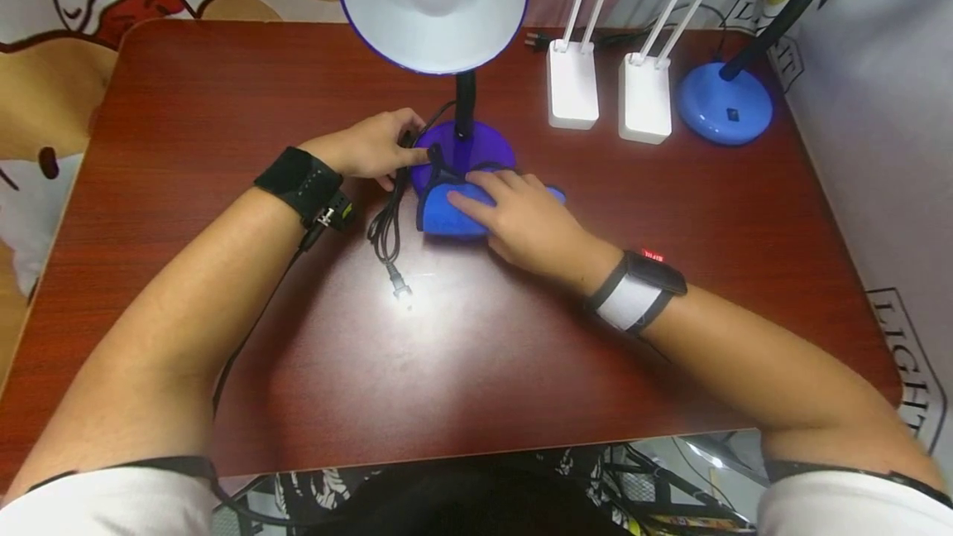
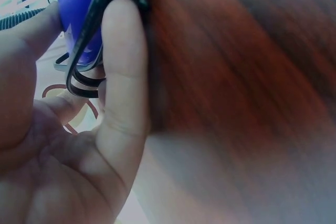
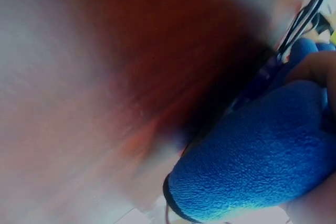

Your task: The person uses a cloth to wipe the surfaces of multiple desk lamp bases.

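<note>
**Two hands at a purple lamp base**

On the reddish-brown wooden table (image 1: 223, 106) stands a purple desk lamp with a round base (image 1: 476, 147). The left hand (image 1: 368, 147) touches its black power cord (image 1: 387, 226) at the base's left edge, fingers curled around it. The right hand (image 1: 521, 217) presses a blue fleecy cloth (image 1: 442, 217) against the base's near side, fingers straight and slightly apart. Two white folding lamps (image 1: 606, 93) stand far right.

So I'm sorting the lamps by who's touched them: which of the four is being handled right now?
The purple-base lamp with the big round shade, nearest the person. The left hand touches its base; the right hand presses a blue cloth against it.
</note>
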`<state>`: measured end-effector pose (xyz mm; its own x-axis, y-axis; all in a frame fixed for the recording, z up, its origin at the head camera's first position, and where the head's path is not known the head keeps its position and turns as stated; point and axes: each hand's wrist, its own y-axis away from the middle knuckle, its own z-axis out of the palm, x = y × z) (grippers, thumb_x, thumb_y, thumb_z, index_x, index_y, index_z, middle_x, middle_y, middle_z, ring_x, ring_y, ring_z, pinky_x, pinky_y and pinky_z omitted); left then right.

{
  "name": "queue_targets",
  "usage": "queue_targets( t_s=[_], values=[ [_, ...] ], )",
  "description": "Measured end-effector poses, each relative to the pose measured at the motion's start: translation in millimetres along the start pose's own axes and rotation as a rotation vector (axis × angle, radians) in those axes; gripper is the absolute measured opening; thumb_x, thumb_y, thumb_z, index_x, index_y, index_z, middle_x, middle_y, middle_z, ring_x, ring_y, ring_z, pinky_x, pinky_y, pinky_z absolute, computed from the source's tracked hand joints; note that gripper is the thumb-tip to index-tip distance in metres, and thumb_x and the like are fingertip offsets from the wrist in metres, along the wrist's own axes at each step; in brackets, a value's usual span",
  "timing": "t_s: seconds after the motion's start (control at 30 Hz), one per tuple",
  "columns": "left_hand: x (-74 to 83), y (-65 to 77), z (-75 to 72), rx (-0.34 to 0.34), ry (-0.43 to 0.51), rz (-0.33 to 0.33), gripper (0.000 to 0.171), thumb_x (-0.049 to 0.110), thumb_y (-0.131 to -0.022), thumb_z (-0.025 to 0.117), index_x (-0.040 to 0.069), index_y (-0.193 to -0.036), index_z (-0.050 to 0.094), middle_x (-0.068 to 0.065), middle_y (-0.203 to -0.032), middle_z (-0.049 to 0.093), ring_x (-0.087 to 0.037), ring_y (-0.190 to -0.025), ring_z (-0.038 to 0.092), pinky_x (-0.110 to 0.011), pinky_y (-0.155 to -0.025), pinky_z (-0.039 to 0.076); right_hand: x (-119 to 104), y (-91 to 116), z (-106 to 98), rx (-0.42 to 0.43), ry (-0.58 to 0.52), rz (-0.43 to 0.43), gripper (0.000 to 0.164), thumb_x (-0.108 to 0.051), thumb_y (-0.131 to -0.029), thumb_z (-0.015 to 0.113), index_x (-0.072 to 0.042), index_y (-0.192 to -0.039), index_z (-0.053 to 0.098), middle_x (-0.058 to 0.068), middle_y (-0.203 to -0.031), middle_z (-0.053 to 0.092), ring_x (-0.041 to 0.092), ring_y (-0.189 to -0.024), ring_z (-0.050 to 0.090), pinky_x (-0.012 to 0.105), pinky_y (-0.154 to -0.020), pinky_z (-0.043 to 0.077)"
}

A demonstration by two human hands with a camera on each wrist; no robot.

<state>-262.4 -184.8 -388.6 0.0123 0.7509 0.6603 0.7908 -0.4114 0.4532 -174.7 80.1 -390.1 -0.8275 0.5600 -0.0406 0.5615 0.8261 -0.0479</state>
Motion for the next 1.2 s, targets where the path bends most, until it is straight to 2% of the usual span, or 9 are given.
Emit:
queue_targets(
  t_s=[0.13,0.27,0.43,0.57,0.77,0.87,1.0,1.2],
  values=[
    [-2.0,2.5,-2.0,0.0,-0.005,0.001,0.069,0.041,-0.105,0.061,0.002,-0.155,0.034,-0.023,-0.136,0.054,-0.024,-0.077,0.067,-0.033,-0.064,0.062,-12,3,2,-0.006,0.045,-0.09,0.055,-0.018,-0.102,0.065,-0.022,-0.155,0.052,0.02,-0.155,0.052,0.042,-0.139,0.053,0.059,-0.106,0.051],
    [-5.0,6.2,-4.7,0.008,0.006,-0.001,0.067,0.041,-0.105,0.061,0.002,-0.153,0.036,-0.022,-0.135,0.053,-0.024,-0.076,0.066,-0.033,-0.063,0.062,-14,0,5,0.006,0.064,-0.094,0.052,-0.019,-0.105,0.062,-0.023,-0.155,0.052,0.019,-0.156,0.052,0.041,-0.141,0.052,0.059,-0.108,0.05],
    [-7.5,5.7,-5.8,0.01,0.01,0.012,0.066,0.04,-0.105,0.061,0.002,-0.153,0.036,-0.022,-0.135,0.052,-0.023,-0.074,0.065,-0.033,-0.063,0.062,4,11,3,0.022,0.01,0.004,0.06,-0.017,-0.098,0.07,-0.021,-0.155,0.052,0.019,-0.154,0.052,0.042,-0.141,0.051,0.059,-0.109,0.049],
    [-6.9,4.3,-4.7,0.015,0.001,0.015,0.066,0.04,-0.105,0.061,0.002,-0.153,0.037,-0.02,-0.128,0.053,-0.021,-0.072,0.065,-0.032,-0.062,0.062,23,15,3,0.031,-0.06,0.124,0.066,-0.014,-0.095,0.072,-0.017,-0.157,0.049,0.022,-0.155,0.049,0.043,-0.14,0.051,0.058,-0.111,0.048],
    [-6.6,1.0,-0.4,0.021,0.008,0.02,0.067,0.04,-0.105,0.062,0.001,-0.154,0.036,-0.019,-0.118,0.054,-0.021,-0.072,0.065,-0.032,-0.061,0.062,51,-4,5,0.04,-0.208,0.4,0.066,-0.012,-0.097,0.064,-0.012,-0.16,0.042,0.025,-0.155,0.049,0.043,-0.138,0.054,0.056,-0.111,0.048],
    [-8.0,0.1,1.3,0.021,0.015,0.018,0.068,0.04,-0.105,0.061,0.002,-0.154,0.035,-0.018,-0.119,0.052,-0.021,-0.075,0.064,-0.032,-0.062,0.062,59,-20,2,0.004,-0.282,0.493,0.071,-0.012,-0.1,0.06,-0.011,-0.165,0.032,0.024,-0.158,0.046,0.042,-0.14,0.053,0.055,-0.114,0.046],
    [-9.8,0.4,2.9,0.031,0.023,0.013,0.067,0.039,-0.105,0.06,0.002,-0.154,0.035,-0.018,-0.119,0.053,-0.022,-0.077,0.062,-0.031,-0.061,0.062,54,-29,-5,-0.068,-0.279,0.504,0.075,-0.012,-0.1,0.058,-0.011,-0.167,0.024,0.026,-0.158,0.045,0.044,-0.137,0.055,0.055,-0.111,0.049],
    [-7.9,-2.0,3.4,0.034,0.005,0.036,0.066,0.04,-0.105,0.06,0.002,-0.153,0.036,-0.02,-0.123,0.055,-0.021,-0.072,0.066,-0.031,-0.061,0.062,29,-5,-16,-0.175,-0.277,0.486,0.075,-0.017,-0.097,0.064,-0.009,-0.164,0.032,0.027,-0.15,0.05,0.043,-0.125,0.062,0.057,-0.1,0.055]
  ],
)
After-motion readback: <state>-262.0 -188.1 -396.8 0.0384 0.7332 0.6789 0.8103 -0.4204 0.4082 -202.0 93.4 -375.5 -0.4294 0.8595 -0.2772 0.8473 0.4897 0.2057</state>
